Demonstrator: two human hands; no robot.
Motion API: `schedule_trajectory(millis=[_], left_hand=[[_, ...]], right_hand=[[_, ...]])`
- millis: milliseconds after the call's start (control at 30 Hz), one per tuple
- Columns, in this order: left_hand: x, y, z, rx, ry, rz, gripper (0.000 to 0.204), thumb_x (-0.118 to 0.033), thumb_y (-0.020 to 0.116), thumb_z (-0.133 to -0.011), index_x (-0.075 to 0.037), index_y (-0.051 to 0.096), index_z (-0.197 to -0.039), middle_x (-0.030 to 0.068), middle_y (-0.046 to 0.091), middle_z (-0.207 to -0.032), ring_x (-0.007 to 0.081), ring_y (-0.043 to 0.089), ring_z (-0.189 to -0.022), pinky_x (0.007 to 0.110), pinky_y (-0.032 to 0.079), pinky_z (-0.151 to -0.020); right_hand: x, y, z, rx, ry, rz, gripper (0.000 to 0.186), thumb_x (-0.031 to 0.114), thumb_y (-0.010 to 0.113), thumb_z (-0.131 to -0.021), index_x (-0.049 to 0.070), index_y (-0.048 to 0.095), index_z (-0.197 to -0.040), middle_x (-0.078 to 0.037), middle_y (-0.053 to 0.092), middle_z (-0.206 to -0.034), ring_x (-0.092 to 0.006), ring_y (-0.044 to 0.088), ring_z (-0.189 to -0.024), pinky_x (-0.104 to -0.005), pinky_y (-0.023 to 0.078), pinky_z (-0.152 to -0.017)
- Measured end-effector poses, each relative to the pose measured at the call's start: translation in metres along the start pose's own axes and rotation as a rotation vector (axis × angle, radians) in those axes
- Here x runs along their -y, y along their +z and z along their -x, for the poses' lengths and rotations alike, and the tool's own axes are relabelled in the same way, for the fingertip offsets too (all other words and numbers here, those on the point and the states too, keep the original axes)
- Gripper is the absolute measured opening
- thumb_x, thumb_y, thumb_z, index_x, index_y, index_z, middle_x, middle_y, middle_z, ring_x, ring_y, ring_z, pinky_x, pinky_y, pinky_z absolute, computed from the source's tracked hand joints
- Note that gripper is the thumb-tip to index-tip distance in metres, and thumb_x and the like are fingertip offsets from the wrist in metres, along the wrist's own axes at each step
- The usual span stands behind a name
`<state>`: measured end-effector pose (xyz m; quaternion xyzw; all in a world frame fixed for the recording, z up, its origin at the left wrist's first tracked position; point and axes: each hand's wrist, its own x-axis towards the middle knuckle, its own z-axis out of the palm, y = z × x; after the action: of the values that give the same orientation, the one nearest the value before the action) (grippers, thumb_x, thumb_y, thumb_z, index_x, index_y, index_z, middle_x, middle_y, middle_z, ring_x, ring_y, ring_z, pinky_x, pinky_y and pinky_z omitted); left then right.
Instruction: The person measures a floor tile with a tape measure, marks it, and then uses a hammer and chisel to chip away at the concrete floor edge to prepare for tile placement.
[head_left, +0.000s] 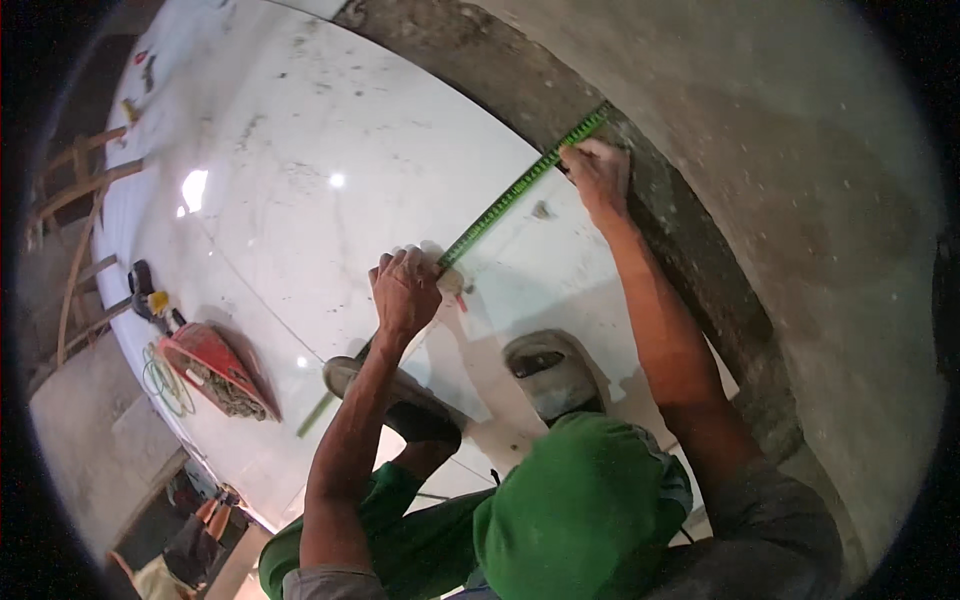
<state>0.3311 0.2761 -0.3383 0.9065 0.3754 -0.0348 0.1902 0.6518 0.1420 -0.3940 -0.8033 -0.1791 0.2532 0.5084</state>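
A green measuring tape [510, 200] with dark markings stretches slantwise across glossy white floor tiles [300, 110] to the bare strip beside the wall. Near its far end, my right hand [600, 178] pinches the tape by the tile edge, with the tip extending past the fingers. My left hand [405, 290] is lower down on the tiles, fingers curled over the tape, partly hiding it. A green strip, seemingly the same tape, shows again left of my left forearm. Close to my left hand are a small pale lump [452, 280] and a small red piece [461, 303].
A red pan [225, 365] with grey rubble lies at left, beside a thin green coil [165, 380] and a black-and-yellow tool [150, 298]. Wooden sticks [90, 190] stand at the far left. A rough dirt strip [700, 270] borders the wall [800, 180]. My sandalled feet are below the tape.
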Motion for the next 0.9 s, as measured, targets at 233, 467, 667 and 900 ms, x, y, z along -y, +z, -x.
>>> schedule_trajectory(millis=[233, 467, 667, 900], left_hand=[[0.083, -0.012, -0.02, -0.27, -0.116, 0.083, 0.01, -0.005, 0.061, -0.091, -0.011, 0.06, -0.099, 0.0058, 0.065, -0.105, 0.0329, 0.061, -0.103, 0.046, 0.046, -0.086], [0.139, -0.013, -0.049, -0.552, -0.141, 0.145, 0.012, -0.005, 0.065, -0.09, -0.008, 0.065, -0.102, 0.0092, 0.068, -0.101, 0.0339, 0.063, -0.097, 0.048, 0.049, -0.085], [0.203, -0.038, -0.105, -0.634, -0.189, 0.142, 0.011, -0.009, 0.06, -0.095, -0.009, 0.066, -0.104, 0.0125, 0.068, -0.1, 0.038, 0.064, -0.096, 0.051, 0.049, -0.082], [0.238, -0.063, -0.166, -0.612, -0.13, 0.116, 0.01, -0.014, 0.061, -0.096, -0.012, 0.067, -0.103, 0.0098, 0.068, -0.099, 0.0364, 0.063, -0.094, 0.05, 0.05, -0.08]], right_hand=[[0.05, 0.048, 0.005, 0.021, -0.153, 0.155, 0.028, 0.022, 0.065, -0.096, -0.004, 0.071, -0.103, -0.018, 0.07, -0.086, -0.0257, 0.065, -0.073, -0.0417, 0.052, -0.067], [0.041, 0.066, 0.006, -0.122, -0.333, 0.518, 0.019, 0.016, 0.063, -0.095, -0.001, 0.07, -0.1, -0.016, 0.067, -0.096, -0.0328, 0.064, -0.091, -0.0471, 0.052, -0.079], [0.041, 0.091, -0.006, -0.17, -0.524, 0.661, 0.018, 0.017, 0.062, -0.094, 0.001, 0.069, -0.1, -0.015, 0.065, -0.106, -0.0347, 0.06, -0.103, -0.0482, 0.05, -0.087], [0.058, 0.095, 0.0, -0.104, -0.466, 0.649, 0.02, 0.014, 0.058, -0.097, -0.002, 0.068, -0.104, -0.017, 0.064, -0.109, -0.036, 0.061, -0.102, -0.0487, 0.05, -0.087]])
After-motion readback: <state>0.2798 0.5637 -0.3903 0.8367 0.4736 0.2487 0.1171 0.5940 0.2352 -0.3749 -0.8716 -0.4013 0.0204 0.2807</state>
